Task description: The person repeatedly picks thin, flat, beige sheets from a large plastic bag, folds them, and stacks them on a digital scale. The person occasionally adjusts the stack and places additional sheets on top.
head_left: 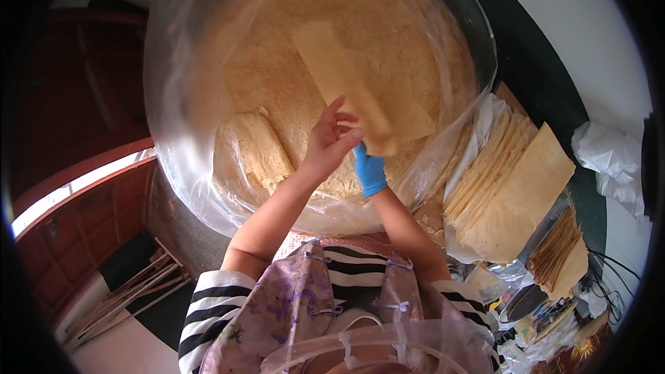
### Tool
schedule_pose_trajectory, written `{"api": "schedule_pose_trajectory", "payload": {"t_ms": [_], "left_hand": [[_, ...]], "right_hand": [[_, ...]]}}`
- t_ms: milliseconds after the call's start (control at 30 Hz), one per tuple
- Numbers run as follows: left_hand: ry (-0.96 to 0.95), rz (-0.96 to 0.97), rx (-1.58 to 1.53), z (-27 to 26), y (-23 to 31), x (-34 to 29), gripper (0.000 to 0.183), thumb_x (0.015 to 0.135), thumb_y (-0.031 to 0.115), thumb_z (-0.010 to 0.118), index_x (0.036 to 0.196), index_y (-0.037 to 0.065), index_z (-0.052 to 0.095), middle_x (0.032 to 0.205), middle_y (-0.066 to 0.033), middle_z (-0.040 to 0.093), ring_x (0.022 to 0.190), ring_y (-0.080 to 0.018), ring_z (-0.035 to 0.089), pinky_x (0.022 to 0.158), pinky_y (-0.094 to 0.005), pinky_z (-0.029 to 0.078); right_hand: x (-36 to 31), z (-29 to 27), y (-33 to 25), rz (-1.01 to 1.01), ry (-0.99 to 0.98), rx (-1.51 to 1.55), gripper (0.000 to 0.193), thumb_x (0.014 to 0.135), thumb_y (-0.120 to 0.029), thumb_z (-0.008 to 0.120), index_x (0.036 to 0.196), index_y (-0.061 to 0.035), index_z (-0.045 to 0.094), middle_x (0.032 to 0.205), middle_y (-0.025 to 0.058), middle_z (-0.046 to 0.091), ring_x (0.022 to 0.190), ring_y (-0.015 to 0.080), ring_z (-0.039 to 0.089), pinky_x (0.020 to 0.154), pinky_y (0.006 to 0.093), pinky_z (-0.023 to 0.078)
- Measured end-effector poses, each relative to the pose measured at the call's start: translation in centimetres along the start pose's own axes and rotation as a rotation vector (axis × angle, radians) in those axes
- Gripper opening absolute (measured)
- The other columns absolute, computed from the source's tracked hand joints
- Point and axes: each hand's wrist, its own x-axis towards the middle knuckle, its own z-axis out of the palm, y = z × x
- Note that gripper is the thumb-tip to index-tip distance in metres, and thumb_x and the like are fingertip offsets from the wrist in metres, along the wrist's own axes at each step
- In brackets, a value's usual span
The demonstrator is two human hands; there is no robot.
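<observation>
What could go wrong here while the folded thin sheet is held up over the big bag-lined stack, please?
The folded sheet is pinched only at its lower end by the bare left hand and the blue-gloved right hand, so it might crack or tear. The loose clear plastic bag around the round stack could snag it. The folded pile on the right looks close to the edge.

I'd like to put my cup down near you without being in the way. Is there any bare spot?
Barely. The light surface at far right, beyond the dark rim, shows bare room above the crumpled white wrap. Elsewhere it is crowded: the big plastic-lined tub of flatbread, the folded stacks, and clutter with cables at lower right.
</observation>
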Motion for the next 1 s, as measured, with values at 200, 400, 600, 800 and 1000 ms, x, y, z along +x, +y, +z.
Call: {"api": "schedule_pose_trajectory", "payload": {"t_ms": [200,400,600,800,1000], "left_hand": [[0.148,0.739,0.993,1.1,-4.9,7.1,0.059,0.079,0.021,0.065,0.133,0.005,0.046,0.142,-0.0198,0.036,0.133,-0.0389,0.029,0.110,-0.0490,0.022],[-0.004,0.738,1.074,3.4,-8.5,11.6,0.054,0.083,0.031,0.061,0.131,0.012,0.048,0.142,-0.0175,0.037,0.134,-0.0374,0.028,0.111,-0.0489,0.020],[0.272,0.711,0.755,1.4,-8.6,9.4,0.060,0.076,0.025,0.071,0.128,0.005,0.048,0.138,-0.0210,0.039,0.130,-0.0378,0.034,0.106,-0.0472,0.029],[0.729,0.353,0.873,-7.6,-9.3,-0.6,0.073,0.069,0.023,0.077,0.131,0.004,0.042,0.130,-0.0193,0.043,0.122,-0.0375,0.040,0.101,-0.0440,0.036],[0.528,-0.125,1.148,-12.7,-8.1,-4.0,0.071,0.069,0.025,0.069,0.132,0.007,0.042,0.133,-0.0207,0.045,0.119,-0.0383,0.045,0.096,-0.0450,0.040]], "right_hand": [[0.3,-2.6,0.6,0.456,0.278,0.849,0.047,0.090,-0.019,0.062,0.131,-0.0027,0.044,0.129,0.0077,0.050,0.116,0.0202,0.050,0.096,0.0337,0.045],[0.1,-3.1,0.9,0.486,0.362,0.995,0.044,0.090,-0.021,0.062,0.127,-0.0030,0.049,0.125,0.0090,0.055,0.112,0.0231,0.055,0.095,0.0361,0.047],[0.6,-4.3,1.0,0.588,0.268,1.013,0.043,0.091,-0.025,0.059,0.127,-0.0024,0.050,0.127,0.0102,0.055,0.117,0.0243,0.052,0.098,0.0387,0.043],[-2.3,-4.9,-1.9,0.600,0.229,0.953,0.042,0.092,-0.029,0.058,0.125,-0.0025,0.053,0.121,0.0110,0.059,0.110,0.0237,0.057,0.094,0.0362,0.046],[-5.3,-3.8,-6.6,0.625,-0.192,0.104,0.034,0.093,-0.029,0.057,0.110,-0.0009,0.064,0.096,0.0103,0.069,0.085,0.0168,0.066,0.074,0.0275,0.052]]}}
